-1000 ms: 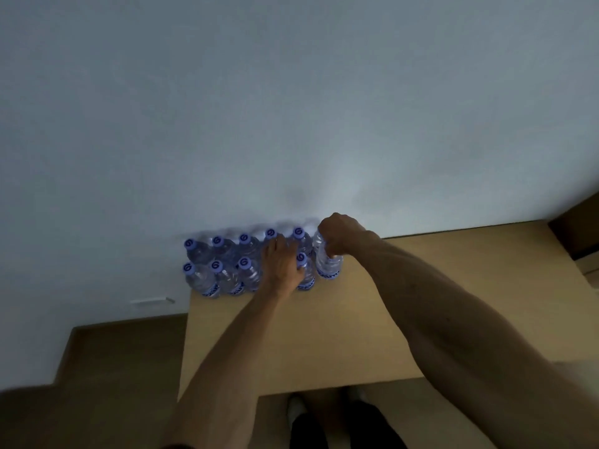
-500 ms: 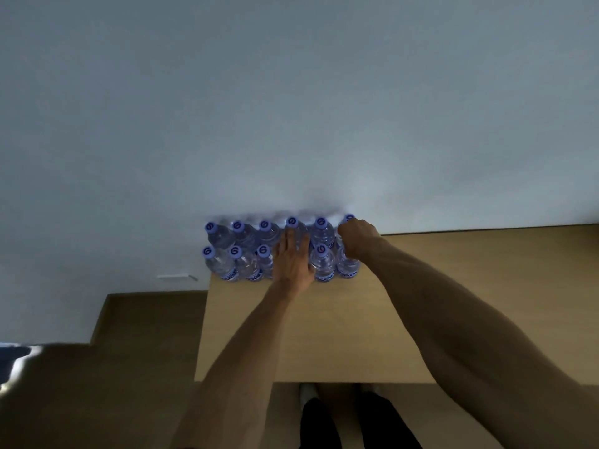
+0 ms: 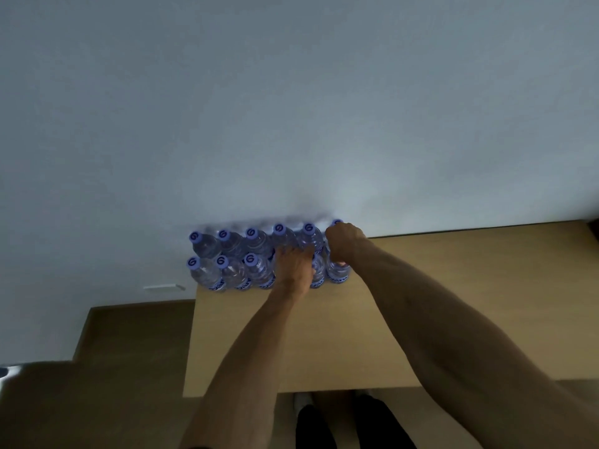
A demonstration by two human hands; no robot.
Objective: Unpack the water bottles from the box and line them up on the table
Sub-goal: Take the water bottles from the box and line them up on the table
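Along the far edge of the table [image 3: 405, 319], hard against the wall [image 3: 291, 108], we have our water bottles [image 3: 233, 260] standing upright in two tight rows, blue caps up. Six caps show in the back row; the front row shows three caps clearly, and our hands cover the rest, so we count roughly a dozen but cannot be sure.

Our left hand [image 3: 293, 270] lies over the front row near the middle, fingers reaching forward across the tops; whether they curl round a bottle or merely press on it we cannot tell from this angle. Our right hand [image 3: 343, 244] is closed in a fist round the end bottle [image 3: 337, 273] at the right of the front row, gripping it near the neck, its base on or just at the tabletop.

We judge the task to be well along: the block of bottles is set out and even, and the one in our right hand looks like the newest addition, being settled into line beside its neighbours. No box appears anywhere in view, so we cannot say how many bottles remain to unpack. What is left, as far as we can see, is letting go of this bottle, squaring up the rows, and fetching any others. The rest of the tabletop to the right offers room for them.
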